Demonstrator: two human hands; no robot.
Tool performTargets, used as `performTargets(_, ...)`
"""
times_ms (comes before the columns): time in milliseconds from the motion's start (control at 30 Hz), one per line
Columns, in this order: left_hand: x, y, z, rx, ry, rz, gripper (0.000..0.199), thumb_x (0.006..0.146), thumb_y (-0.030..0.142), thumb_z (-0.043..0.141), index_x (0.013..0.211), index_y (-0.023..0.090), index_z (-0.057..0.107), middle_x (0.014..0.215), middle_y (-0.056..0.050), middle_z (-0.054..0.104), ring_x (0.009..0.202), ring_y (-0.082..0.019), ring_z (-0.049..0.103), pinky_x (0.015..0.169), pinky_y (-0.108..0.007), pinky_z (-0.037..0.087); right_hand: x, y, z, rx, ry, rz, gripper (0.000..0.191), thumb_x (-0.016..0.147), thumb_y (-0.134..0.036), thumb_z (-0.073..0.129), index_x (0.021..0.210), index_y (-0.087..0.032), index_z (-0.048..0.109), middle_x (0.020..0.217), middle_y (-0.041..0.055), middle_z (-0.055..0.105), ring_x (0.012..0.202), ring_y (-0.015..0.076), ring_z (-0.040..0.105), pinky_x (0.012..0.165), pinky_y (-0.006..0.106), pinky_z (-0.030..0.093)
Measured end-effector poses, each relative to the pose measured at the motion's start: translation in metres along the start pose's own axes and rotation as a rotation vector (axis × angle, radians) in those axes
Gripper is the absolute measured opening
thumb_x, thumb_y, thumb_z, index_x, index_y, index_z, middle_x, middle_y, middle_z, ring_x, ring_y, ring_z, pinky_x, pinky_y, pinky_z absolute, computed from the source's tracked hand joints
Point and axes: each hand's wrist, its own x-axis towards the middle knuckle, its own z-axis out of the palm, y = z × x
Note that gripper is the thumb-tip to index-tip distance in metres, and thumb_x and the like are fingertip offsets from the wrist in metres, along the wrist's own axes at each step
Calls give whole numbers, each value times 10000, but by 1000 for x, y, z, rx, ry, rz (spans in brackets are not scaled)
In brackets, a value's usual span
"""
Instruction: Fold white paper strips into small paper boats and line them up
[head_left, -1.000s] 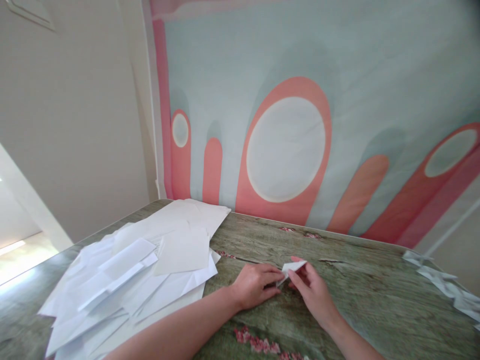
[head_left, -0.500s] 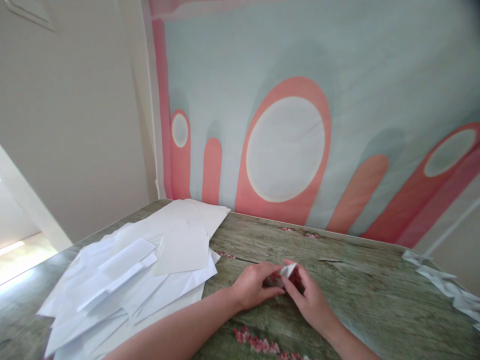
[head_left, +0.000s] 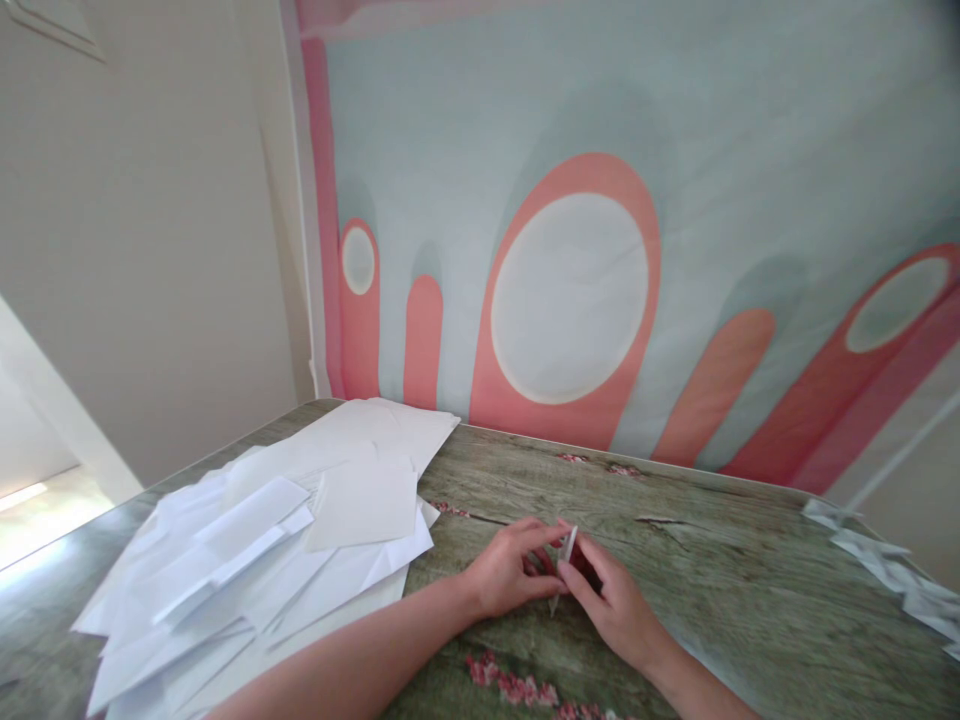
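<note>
A small folded piece of white paper (head_left: 568,546) stands nearly edge-on between my two hands, a little above the table. My left hand (head_left: 508,572) grips it from the left, with thumb and fingers closed at its side. From the right, my right hand (head_left: 609,598) pinches the same paper between thumb and fingers. A thin lower tip of the paper points down below the fingertips. The other fingers partly hide its folds.
Loose white sheets and folded strips (head_left: 255,540) lie in a pile on the left of the wood-patterned table (head_left: 720,600). Several small folded white papers (head_left: 885,570) line the right edge. A patterned cloth (head_left: 570,300) hangs behind the table.
The folded paper has turned from showing a broad white face to nearly edge-on, its lower tip now visible. Both hands have shifted only slightly.
</note>
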Motion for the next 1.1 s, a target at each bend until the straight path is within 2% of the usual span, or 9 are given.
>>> performTargets(233, 1, -1, 2, -50, 11, -40, 606, 702, 263, 696, 1267, 302, 480, 1088, -51, 496, 775, -148, 630, 627, -233, 530, 2, -4, -1, -65, -7, -40, 420, 881, -353, 449, 1278, -217, 462, 1259, 91, 531, 1176, 231, 474, 994, 398, 379)
performTargets(367, 1, -4, 1, -84, 0, -62, 588, 705, 280, 698, 1255, 300, 493, 1108, -48, 496, 789, -149, 630, 644, -235, 528, 3, -6, -1, -86, -29, -69, 396, 897, -335, 426, 1273, -217, 464, 1126, 84, 595, 1142, 222, 494, 959, 365, 416)
performTargets(600, 2, -7, 1, -91, -12, -84, 571, 712, 290, 696, 1249, 293, 501, 1123, -50, 505, 792, -142, 622, 673, -246, 524, 4, -9, -2, -92, -40, -74, 334, 905, -326, 409, 1201, -220, 522, 987, 64, 611, 1058, 211, 533, 894, 322, 455)
performTargets(767, 2, -10, 1, -111, -19, -78, 567, 720, 298, 692, 1253, 290, 496, 1125, -54, 510, 797, -147, 621, 669, -243, 518, 5, -11, -3, -75, -63, -55, 335, 915, -322, 386, 1211, -220, 504, 991, 62, 588, 1009, 200, 536, 910, 328, 436)
performTargets(967, 3, -10, 0, -83, -17, -63, 536, 742, 280, 665, 1252, 280, 500, 1137, -60, 510, 796, -143, 610, 653, -222, 499, 4, -8, -4, -91, -67, -33, 336, 917, -338, 378, 1206, -226, 509, 987, 63, 578, 1055, 211, 504, 925, 351, 425)
performTargets(1100, 3, -5, -1, -38, -15, -52, 473, 788, 245, 596, 1252, 258, 504, 1095, -62, 519, 781, -132, 595, 630, -204, 482, 4, -5, -4, -94, -71, -29, 337, 920, -343, 369, 1200, -220, 512, 1028, 70, 566, 1042, 209, 509, 939, 367, 415)
